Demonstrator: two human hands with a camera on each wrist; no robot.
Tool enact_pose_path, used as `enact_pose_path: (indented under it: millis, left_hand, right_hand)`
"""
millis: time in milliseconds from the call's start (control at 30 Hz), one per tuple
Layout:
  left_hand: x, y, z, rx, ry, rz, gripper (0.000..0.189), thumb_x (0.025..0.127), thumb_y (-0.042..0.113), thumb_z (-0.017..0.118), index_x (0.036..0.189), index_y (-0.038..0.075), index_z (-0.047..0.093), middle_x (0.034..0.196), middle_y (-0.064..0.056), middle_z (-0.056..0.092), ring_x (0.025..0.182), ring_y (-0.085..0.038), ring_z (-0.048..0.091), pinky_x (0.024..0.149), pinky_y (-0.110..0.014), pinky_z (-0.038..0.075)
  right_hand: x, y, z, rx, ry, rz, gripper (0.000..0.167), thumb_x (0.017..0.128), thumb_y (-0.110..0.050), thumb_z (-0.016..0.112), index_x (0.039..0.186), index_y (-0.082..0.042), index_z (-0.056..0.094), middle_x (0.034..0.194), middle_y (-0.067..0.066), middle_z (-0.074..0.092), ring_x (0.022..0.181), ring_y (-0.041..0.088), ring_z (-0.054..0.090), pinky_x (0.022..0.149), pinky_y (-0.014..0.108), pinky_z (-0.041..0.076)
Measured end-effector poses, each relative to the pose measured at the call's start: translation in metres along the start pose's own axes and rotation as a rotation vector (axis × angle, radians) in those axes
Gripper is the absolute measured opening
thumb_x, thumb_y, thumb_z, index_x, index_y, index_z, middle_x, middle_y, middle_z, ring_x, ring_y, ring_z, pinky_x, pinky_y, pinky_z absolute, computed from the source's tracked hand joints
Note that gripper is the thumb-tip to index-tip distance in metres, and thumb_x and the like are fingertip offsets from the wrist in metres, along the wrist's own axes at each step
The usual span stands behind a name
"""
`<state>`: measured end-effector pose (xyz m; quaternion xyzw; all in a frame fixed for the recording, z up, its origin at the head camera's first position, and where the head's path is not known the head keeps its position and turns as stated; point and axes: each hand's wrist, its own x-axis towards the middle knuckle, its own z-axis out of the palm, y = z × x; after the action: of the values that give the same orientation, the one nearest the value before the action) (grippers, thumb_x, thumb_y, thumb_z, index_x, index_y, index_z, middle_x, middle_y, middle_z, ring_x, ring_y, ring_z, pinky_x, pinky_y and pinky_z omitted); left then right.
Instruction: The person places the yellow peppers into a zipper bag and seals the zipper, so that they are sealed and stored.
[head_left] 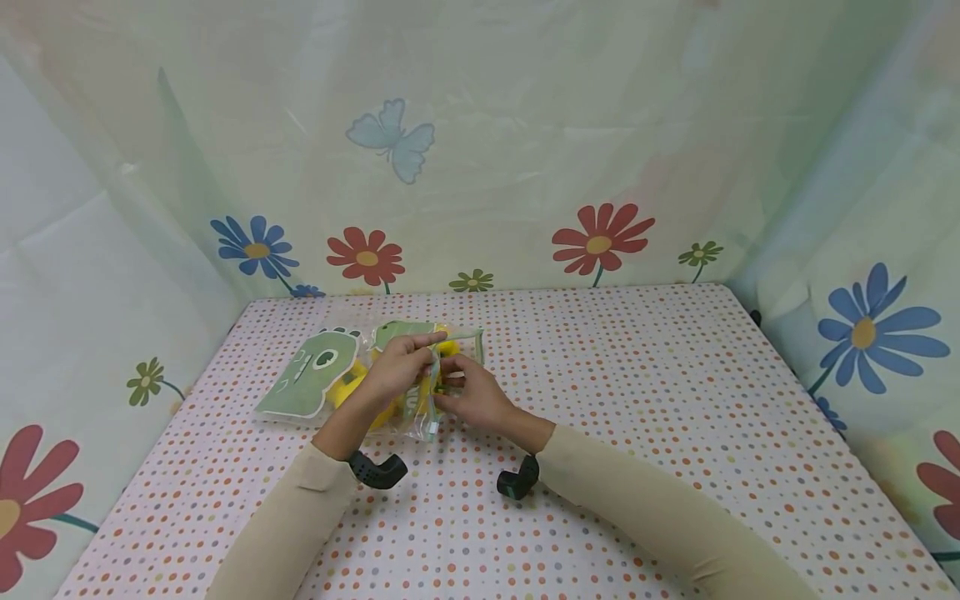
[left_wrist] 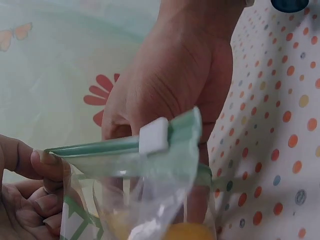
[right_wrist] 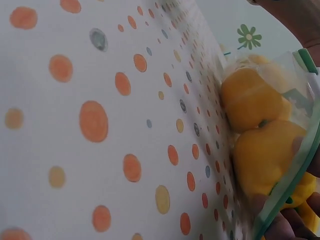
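Near the middle of the table in the head view lies a clear zip bag [head_left: 422, 427] with a green zip strip and a white slider. My left hand [head_left: 405, 364] pinches the bag's zip edge, also plain in the left wrist view, where its slider [left_wrist: 154, 136] shows. My right hand [head_left: 477, 394] is at the mouth, its fingers reaching inside, seen through the clear plastic. Yellow bell peppers [right_wrist: 270, 155] fill the bag in the right wrist view; my right fingers hold the nearer one. Part of that grip is hidden by the zip strip.
A green dinosaur face print [head_left: 311, 372] on clear plastic lies to the left, with yellow things beside it. The dotted table [head_left: 645, 500] extends to both sides. A flowered curtain [head_left: 487, 167] encloses its back and sides. Black wrist devices [head_left: 377, 472] are strapped to both wrists.
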<state>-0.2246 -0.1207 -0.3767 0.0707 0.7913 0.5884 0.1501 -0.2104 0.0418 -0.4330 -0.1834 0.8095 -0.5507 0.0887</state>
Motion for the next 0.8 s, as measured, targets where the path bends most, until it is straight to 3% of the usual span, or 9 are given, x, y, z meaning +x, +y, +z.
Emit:
enact_pose_path:
  millis: [200, 800]
  left_hand:
    - [-0.0032, 0.0019, 0.0022, -0.019, -0.035, 0.017, 0.047, 0.096, 0.008, 0.042, 0.141, 0.005, 0.054, 0.061, 0.001, 0.047, 0.051, -0.010, 0.030, 0.051, -0.022, 0.029]
    - [-0.0015, 0.0015, 0.0017, -0.047, -0.029, 0.002, 0.047, 0.097, 0.007, 0.040, 0.143, 0.005, 0.051, 0.064, 0.000, 0.045, 0.056, -0.011, 0.035, 0.055, -0.023, 0.032]
  right_hand:
    - [0.0045, 0.0011, 0.0031, -0.021, -0.006, -0.031, 0.044, 0.087, -0.006, 0.068, 0.128, 0.000, 0.051, 0.129, 0.019, 0.054, 0.121, 0.038, 0.060, 0.097, 0.040, 0.053]
    - [0.0064, -0.0008, 0.0040, -0.052, -0.005, 0.010, 0.044, 0.089, -0.007, 0.067, 0.130, -0.003, 0.052, 0.131, 0.016, 0.056, 0.122, 0.035, 0.060, 0.101, 0.041, 0.051]
